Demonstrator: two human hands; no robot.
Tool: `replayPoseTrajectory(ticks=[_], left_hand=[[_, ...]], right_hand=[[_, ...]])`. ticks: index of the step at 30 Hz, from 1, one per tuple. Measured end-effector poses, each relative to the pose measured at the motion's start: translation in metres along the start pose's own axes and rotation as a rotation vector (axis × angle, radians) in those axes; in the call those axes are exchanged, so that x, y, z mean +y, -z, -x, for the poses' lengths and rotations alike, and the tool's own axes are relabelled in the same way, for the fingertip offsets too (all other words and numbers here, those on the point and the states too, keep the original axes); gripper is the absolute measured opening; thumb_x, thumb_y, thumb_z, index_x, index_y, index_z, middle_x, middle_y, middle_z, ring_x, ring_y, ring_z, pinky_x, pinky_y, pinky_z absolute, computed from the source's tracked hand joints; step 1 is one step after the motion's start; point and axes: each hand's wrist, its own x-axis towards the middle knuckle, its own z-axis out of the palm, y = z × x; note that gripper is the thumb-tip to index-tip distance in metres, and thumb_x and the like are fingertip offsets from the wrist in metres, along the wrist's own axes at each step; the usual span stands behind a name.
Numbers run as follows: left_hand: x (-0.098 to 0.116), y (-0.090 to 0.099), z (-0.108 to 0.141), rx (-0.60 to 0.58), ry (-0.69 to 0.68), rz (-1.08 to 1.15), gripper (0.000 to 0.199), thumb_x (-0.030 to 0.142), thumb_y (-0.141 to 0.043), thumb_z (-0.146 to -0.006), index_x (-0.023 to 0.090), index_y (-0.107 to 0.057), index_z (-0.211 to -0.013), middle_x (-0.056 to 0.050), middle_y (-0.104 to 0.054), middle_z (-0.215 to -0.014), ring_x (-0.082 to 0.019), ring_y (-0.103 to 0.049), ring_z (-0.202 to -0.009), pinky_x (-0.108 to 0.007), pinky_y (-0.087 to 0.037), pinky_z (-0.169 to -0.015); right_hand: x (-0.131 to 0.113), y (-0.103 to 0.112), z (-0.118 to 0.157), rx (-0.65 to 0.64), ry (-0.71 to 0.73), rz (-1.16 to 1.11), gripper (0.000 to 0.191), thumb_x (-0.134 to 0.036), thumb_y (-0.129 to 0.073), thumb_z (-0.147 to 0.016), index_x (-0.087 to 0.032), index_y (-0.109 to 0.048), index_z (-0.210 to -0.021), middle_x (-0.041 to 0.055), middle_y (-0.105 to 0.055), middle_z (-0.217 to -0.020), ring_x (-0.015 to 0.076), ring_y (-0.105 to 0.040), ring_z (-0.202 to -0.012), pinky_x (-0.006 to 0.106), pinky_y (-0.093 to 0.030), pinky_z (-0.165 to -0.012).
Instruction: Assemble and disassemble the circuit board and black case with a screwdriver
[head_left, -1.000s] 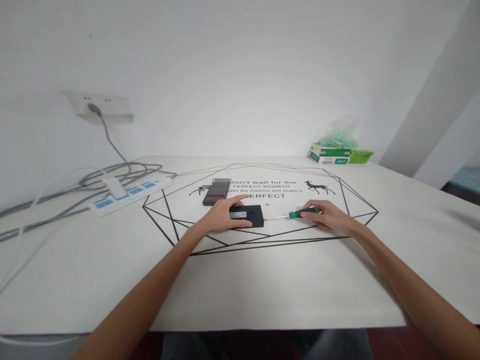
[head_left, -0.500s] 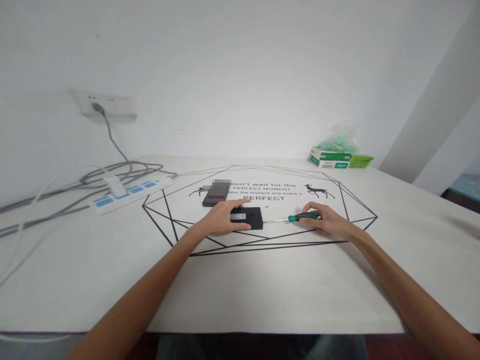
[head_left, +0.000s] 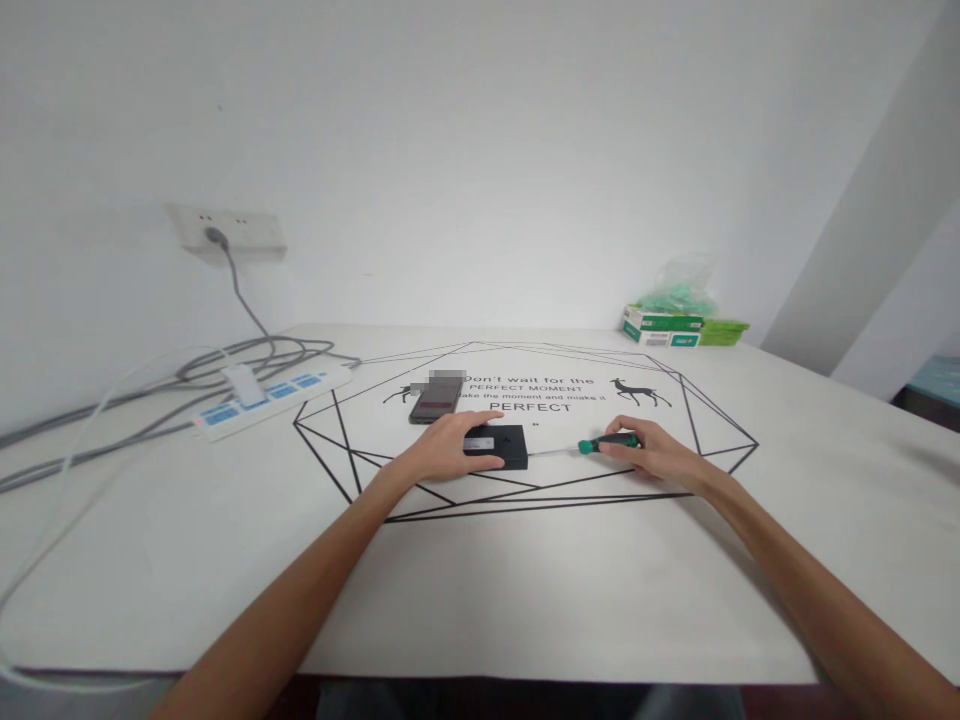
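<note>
One white table (head_left: 570,590) surrounds the black box (head_left: 505,449). At the box's left, the left hand (head_left: 445,447) grips its sides; to its right, the right hand (head_left: 651,450) holds a green-and-black screwdriver (head_left: 587,447), shaft reaching the box. Crooked pressure could skid the tip; working room lies between box and near table edge.

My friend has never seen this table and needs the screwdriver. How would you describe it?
On the white table, find the black box held by the left hand. To its right, the right hand holds the screwdriver, its shaft pointing at the box's end. Its green-and-black handle and thin metal shaft set it apart from the blocky box and the phone.
</note>
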Motion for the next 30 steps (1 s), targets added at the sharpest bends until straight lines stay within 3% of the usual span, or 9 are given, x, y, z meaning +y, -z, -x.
replayPoseTrajectory(ticks=[4,11,17,21,24,30], left_hand=[[-0.0025,-0.0015,-0.0007,0.0,-0.008,-0.003,0.073,0.062,-0.06,-0.077,0.024,-0.047,-0.137,-0.01,-0.058,-0.132,-0.028,-0.054,-0.118,-0.04,-0.041,-0.099],[-0.0041,-0.0021,-0.0001,-0.003,-0.015,-0.004,0.073,0.063,-0.059,-0.077,0.023,-0.047,-0.138,-0.01,-0.057,-0.132,-0.029,-0.054,-0.119,-0.039,-0.04,-0.099],[-0.0059,-0.0031,-0.0007,0.008,-0.03,-0.017,0.072,0.063,-0.059,-0.078,0.023,-0.047,-0.137,-0.011,-0.057,-0.132,-0.029,-0.054,-0.118,-0.04,-0.04,-0.099],[-0.0049,-0.0021,-0.0005,-0.014,-0.024,-0.011,0.073,0.064,-0.058,-0.078,0.024,-0.046,-0.138,-0.011,-0.056,-0.134,-0.029,-0.053,-0.119,-0.04,-0.039,-0.099],[-0.0038,-0.0014,-0.0002,-0.022,-0.012,-0.007,0.073,0.064,-0.057,-0.078,0.026,-0.046,-0.139,-0.01,-0.055,-0.135,-0.029,-0.052,-0.12,-0.04,-0.039,-0.1],[-0.0034,-0.0008,-0.0009,-0.031,-0.019,-0.012,0.072,0.063,-0.057,-0.079,0.026,-0.045,-0.138,-0.009,-0.053,-0.137,-0.029,-0.051,-0.121,-0.04,-0.038,-0.1]], right_hand=[[0.0033,-0.0011,-0.0039,0.018,0.029,0.136,0.058,-0.071,-0.049,-0.079,-0.016,-0.058,-0.065,-0.0049,-0.033,-0.048,0.0081,-0.028,-0.045,0.025,-0.018,-0.043],[-0.0042,-0.0016,0.0014,-0.007,0.025,0.048,0.046,-0.062,-0.067,-0.071,-0.02,-0.056,-0.088,-0.0085,-0.037,-0.048,0.0075,-0.027,-0.042,0.023,-0.019,-0.043],[-0.003,-0.0022,-0.0021,0.044,0.155,0.181,0.051,-0.064,-0.052,-0.081,-0.016,-0.061,-0.07,-0.0024,-0.044,-0.053,0.0104,-0.037,-0.051,0.025,-0.027,-0.047],[-0.0029,-0.0027,-0.0008,-0.008,0.119,0.07,0.043,-0.06,-0.056,-0.081,-0.017,-0.062,-0.09,-0.0018,-0.05,-0.061,0.0083,-0.035,-0.047,0.024,-0.025,-0.043],[-0.0014,-0.0017,0.001,-0.044,0.043,-0.068,0.041,-0.054,-0.067,-0.075,-0.021,-0.054,-0.095,-0.0067,-0.046,-0.055,0.0066,-0.03,-0.041,0.022,-0.02,-0.039],[-0.0008,-0.0028,-0.0011,0.02,0.075,0.014,0.046,-0.062,-0.055,-0.081,-0.017,-0.054,-0.072,-0.0072,-0.036,-0.045,0.0064,-0.03,-0.039,0.023,-0.02,-0.041]])
